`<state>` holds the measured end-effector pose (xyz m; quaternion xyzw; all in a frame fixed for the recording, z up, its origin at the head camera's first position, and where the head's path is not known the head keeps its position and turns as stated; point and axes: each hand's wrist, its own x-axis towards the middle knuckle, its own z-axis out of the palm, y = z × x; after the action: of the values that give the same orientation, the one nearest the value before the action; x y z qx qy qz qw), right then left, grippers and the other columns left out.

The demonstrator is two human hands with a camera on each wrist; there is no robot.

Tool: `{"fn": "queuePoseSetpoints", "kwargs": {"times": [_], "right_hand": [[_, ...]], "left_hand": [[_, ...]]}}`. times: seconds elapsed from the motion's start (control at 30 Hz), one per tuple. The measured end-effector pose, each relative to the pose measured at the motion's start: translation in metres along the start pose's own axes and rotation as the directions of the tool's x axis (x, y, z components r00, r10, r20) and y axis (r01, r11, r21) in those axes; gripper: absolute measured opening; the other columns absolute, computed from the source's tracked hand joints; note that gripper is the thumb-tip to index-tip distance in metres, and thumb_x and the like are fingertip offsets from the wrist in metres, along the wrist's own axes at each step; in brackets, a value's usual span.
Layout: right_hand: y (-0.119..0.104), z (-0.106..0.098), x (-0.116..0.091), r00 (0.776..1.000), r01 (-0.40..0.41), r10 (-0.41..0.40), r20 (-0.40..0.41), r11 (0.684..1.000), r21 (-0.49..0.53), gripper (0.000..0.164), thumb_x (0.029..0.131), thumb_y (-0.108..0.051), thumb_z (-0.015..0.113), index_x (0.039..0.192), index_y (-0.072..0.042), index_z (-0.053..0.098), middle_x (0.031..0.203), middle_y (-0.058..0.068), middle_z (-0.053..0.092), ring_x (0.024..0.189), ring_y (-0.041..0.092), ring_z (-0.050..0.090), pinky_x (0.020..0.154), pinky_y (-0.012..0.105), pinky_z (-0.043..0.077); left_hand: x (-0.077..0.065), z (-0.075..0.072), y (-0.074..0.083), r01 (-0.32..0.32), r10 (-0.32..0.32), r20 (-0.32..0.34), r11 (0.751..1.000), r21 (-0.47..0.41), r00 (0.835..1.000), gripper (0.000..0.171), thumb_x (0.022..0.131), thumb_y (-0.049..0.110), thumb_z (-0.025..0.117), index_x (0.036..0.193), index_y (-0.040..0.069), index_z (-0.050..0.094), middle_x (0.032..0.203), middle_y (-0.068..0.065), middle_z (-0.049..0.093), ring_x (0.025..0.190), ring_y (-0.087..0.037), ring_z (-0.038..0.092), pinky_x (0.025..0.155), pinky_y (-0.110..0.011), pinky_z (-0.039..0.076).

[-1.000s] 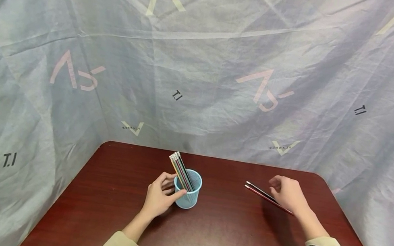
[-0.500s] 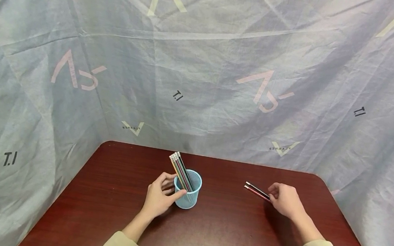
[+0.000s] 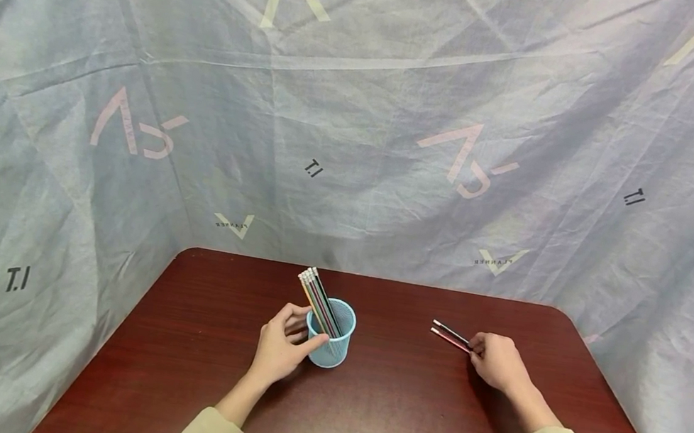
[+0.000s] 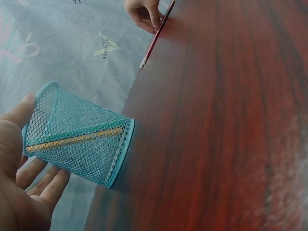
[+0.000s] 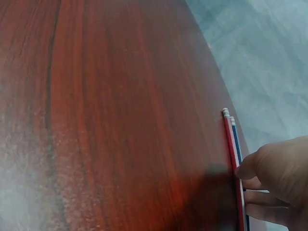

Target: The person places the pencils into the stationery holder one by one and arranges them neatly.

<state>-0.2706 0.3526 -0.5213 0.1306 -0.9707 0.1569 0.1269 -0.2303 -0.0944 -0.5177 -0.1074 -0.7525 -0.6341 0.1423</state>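
Note:
A light-blue mesh pencil cup [image 3: 329,347] stands upright on the table, holding several pencils [image 3: 319,303] that lean left with their white ends up. My left hand [image 3: 279,344] grips the cup's near left side, thumb at the rim and fingers round the far side. On the right, a red pencil [image 5: 231,139] and a dark blue pencil [image 5: 236,137] lie side by side on the table, white ends pointing left. My right hand [image 3: 497,362] pinches them partway along, thumb against the red one and fingers on the other side. Their far ends are hidden under this hand.
The dark red wooden table [image 3: 375,420] has rounded back corners. A grey printed cloth [image 3: 362,140] hangs behind it and along both sides. Bare tabletop lies between the cup and the two pencils.
My right hand has come down and slightly left and toward me, and its fingers have closed on the two pencils. The left hand and the cup have stayed put.

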Motion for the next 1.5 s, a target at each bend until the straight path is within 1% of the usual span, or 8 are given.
{"fn": "queuePoseSetpoints", "kwargs": {"times": [0.37,0.5,0.7,0.87,1.0,1.13,1.33,1.5], "right_hand": [[-0.001,0.000,0.000,0.999,0.031,-0.032,-0.013,0.999,-0.028,0.010,0.086,0.002,0.078,0.084,-0.006,0.074,0.076,0.002,0.071,0.072,0.019,0.068,0.064,0.039,0.061],[-0.006,-0.008,0.003,0.996,0.061,-0.061,-0.060,0.998,-0.016,0.009,0.085,0.003,0.078,0.084,-0.006,0.075,0.075,0.001,0.070,0.071,0.015,0.065,0.064,0.036,0.058],[-0.023,-0.027,0.010,0.988,0.090,-0.085,-0.126,0.995,0.032,0.009,0.086,0.001,0.079,0.087,-0.008,0.076,0.070,-0.006,0.062,0.065,0.005,0.051,0.058,0.026,0.045],[-0.042,-0.042,0.016,0.989,0.063,-0.048,-0.143,0.993,0.100,0.010,0.090,-0.003,0.080,0.093,-0.012,0.078,0.079,-0.004,0.072,0.068,0.005,0.059,0.062,0.026,0.050],[-0.059,-0.053,0.020,0.994,0.032,-0.014,-0.111,0.986,0.165,0.007,0.094,-0.006,0.077,0.099,-0.011,0.077,0.087,-0.001,0.077,0.074,0.008,0.068,0.067,0.027,0.056],[-0.077,-0.061,0.023,0.996,0.015,0.009,-0.089,0.964,0.265,0.006,0.098,-0.008,0.075,0.102,-0.012,0.074,0.093,0.002,0.078,0.077,0.010,0.073,0.069,0.025,0.059],[-0.101,-0.070,0.028,0.991,0.051,0.003,-0.135,0.915,0.399,0.012,0.099,-0.007,0.074,0.111,-0.009,0.072,0.094,0.006,0.078,0.083,0.012,0.077,0.075,0.018,0.062],[-0.118,-0.077,0.033,0.992,0.071,-0.002,-0.129,0.843,0.533,0.014,0.100,-0.006,0.073,0.114,-0.003,0.071,0.096,0.011,0.078,0.086,0.018,0.079,0.077,0.019,0.064]], "left_hand": [[0.000,0.001,0.001,-0.007,0.007,-0.001,1.000,-0.003,1.000,0.051,0.080,0.017,0.096,0.123,0.009,0.068,0.127,-0.013,0.078,0.117,-0.035,0.076,0.096,-0.050,0.065],[-0.001,0.001,0.000,-0.007,0.007,-0.005,1.000,0.002,1.000,0.051,0.080,0.017,0.096,0.122,0.010,0.068,0.128,-0.012,0.078,0.116,-0.034,0.077,0.095,-0.049,0.065],[0.000,0.001,0.000,-0.015,0.015,-0.006,1.000,-0.001,1.000,0.051,0.080,0.017,0.096,0.122,0.010,0.069,0.127,-0.013,0.078,0.116,-0.035,0.077,0.095,-0.050,0.065],[-0.001,0.001,0.000,-0.008,0.008,-0.005,1.000,-0.001,1.000,0.051,0.080,0.017,0.096,0.122,0.011,0.069,0.127,-0.013,0.078,0.117,-0.035,0.077,0.095,-0.049,0.065],[-0.001,0.001,0.001,-0.006,0.006,-0.004,1.000,0.003,1.000,0.052,0.080,0.017,0.096,0.123,0.010,0.068,0.126,-0.013,0.078,0.117,-0.035,0.076,0.095,-0.049,0.065],[-0.002,0.001,0.001,-0.003,0.003,-0.001,1.000,0.004,1.000,0.052,0.080,0.017,0.096,0.124,0.011,0.068,0.126,-0.013,0.078,0.117,-0.035,0.076,0.095,-0.050,0.065],[-0.001,0.001,0.000,0.000,0.001,-0.003,1.000,0.002,1.000,0.052,0.080,0.017,0.096,0.124,0.011,0.069,0.127,-0.014,0.078,0.117,-0.036,0.076,0.095,-0.049,0.065],[-0.001,0.001,0.001,0.007,-0.007,0.002,1.000,-0.001,1.000,0.053,0.080,0.015,0.096,0.125,0.008,0.068,0.127,-0.014,0.077,0.119,-0.038,0.075,0.096,-0.049,0.065]]}}
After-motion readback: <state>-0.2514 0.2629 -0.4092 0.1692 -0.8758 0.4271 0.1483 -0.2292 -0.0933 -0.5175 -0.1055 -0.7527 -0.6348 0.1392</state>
